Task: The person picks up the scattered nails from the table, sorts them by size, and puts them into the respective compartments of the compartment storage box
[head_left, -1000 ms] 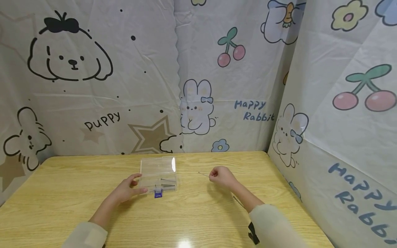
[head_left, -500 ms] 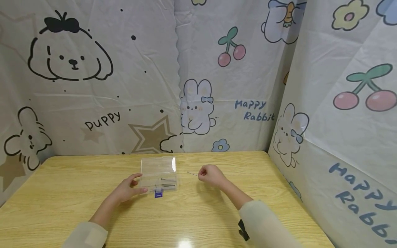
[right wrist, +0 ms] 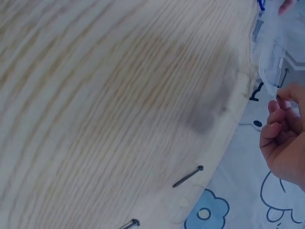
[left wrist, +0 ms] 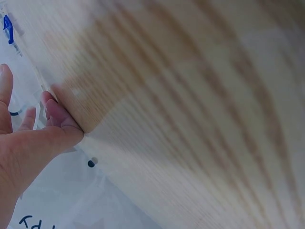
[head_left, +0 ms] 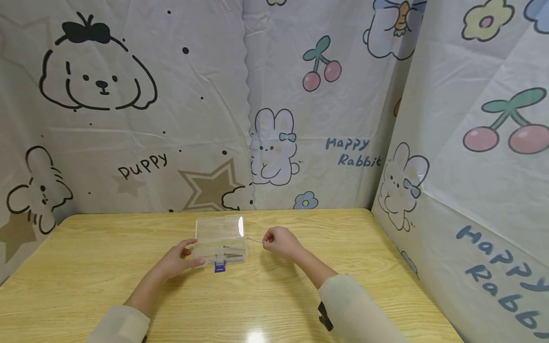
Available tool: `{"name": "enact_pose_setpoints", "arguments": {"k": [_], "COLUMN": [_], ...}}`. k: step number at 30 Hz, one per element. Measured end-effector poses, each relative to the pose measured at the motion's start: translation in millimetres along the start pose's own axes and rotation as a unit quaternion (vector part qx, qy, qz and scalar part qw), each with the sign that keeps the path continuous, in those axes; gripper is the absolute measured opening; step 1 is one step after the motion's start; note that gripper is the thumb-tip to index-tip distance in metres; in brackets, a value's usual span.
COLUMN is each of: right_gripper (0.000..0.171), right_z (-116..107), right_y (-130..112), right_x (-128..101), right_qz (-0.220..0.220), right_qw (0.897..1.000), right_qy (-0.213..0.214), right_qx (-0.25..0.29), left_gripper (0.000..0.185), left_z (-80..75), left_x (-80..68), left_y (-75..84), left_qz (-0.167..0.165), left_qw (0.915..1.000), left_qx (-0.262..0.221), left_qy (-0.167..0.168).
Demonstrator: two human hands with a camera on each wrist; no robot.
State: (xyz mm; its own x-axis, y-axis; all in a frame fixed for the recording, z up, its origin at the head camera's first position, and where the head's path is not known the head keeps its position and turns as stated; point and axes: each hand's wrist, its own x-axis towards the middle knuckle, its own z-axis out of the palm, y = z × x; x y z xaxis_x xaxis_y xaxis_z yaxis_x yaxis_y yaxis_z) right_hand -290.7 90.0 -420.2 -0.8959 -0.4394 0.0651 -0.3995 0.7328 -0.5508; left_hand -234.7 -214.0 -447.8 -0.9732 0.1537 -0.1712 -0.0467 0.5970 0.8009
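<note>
A clear plastic box [head_left: 219, 233] with a blue latch [head_left: 219, 267] lies on the wooden table [head_left: 107, 267], its lid standing open at the back. Thin dark pieces lie inside it. My left hand [head_left: 179, 259] rests against the box's left end, its fingers fairly straight; the left wrist view shows the fingertips [left wrist: 52, 107] against the clear plastic. My right hand [head_left: 276, 242] hovers just right of the box and pinches a thin nail [head_left: 254, 240] that points at the box. The right wrist view shows that hand [right wrist: 286, 138] beside the box's edge [right wrist: 271, 47].
Two loose nails [right wrist: 188, 176] [right wrist: 127, 224] lie near the table's far edge in the right wrist view. Printed cloth walls [head_left: 300, 119] close in the back and the right side. Bare wood spreads to the left and the front.
My right hand has carried the pinched nail leftward, from mid-table to right beside the box. The left hand and the box have stayed still.
</note>
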Motion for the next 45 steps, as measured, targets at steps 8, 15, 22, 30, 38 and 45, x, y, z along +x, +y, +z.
{"name": "enact_pose_setpoints", "arguments": {"k": [8, 15, 22, 30, 38, 45], "right_gripper": [0.009, 0.009, 0.009, 0.01, 0.009, 0.009], "right_z": [6.7, 17.2, 24.9, 35.9, 43.6, 45.4], "right_y": [-12.1, -18.0, -27.7, -35.8, -36.2, -35.3], "right_x": [5.8, 12.8, 19.1, 27.2, 30.2, 30.7], "right_qz": [-0.01, -0.023, -0.019, -0.027, -0.012, 0.02], "right_qw": [1.0, 1.0, 1.0, 0.999, 0.999, 1.0], "right_qy": [-0.01, -0.002, -0.01, -0.007, -0.011, -0.018], "right_qx": [0.011, -0.008, -0.006, -0.024, -0.029, -0.015], "left_gripper": [0.081, 0.08, 0.081, 0.082, 0.082, 0.084], "left_z": [-0.2, -0.3, 0.0, 0.6, 0.4, 0.0], "left_x": [0.5, 0.3, 1.1, 1.5, 0.9, 0.6], "left_y": [-0.3, -0.9, -1.4, -3.6, -3.7, -2.5], "left_qz": [0.0, 0.001, -0.004, -0.011, -0.01, -0.01], "left_qw": [1.0, 1.0, 1.0, 0.9999, 0.9999, 0.9999], "left_qx": [0.002, 0.0, -0.003, 0.0, 0.0, -0.004], "left_qy": [0.0, 0.0, -0.001, 0.003, 0.004, 0.0]}}
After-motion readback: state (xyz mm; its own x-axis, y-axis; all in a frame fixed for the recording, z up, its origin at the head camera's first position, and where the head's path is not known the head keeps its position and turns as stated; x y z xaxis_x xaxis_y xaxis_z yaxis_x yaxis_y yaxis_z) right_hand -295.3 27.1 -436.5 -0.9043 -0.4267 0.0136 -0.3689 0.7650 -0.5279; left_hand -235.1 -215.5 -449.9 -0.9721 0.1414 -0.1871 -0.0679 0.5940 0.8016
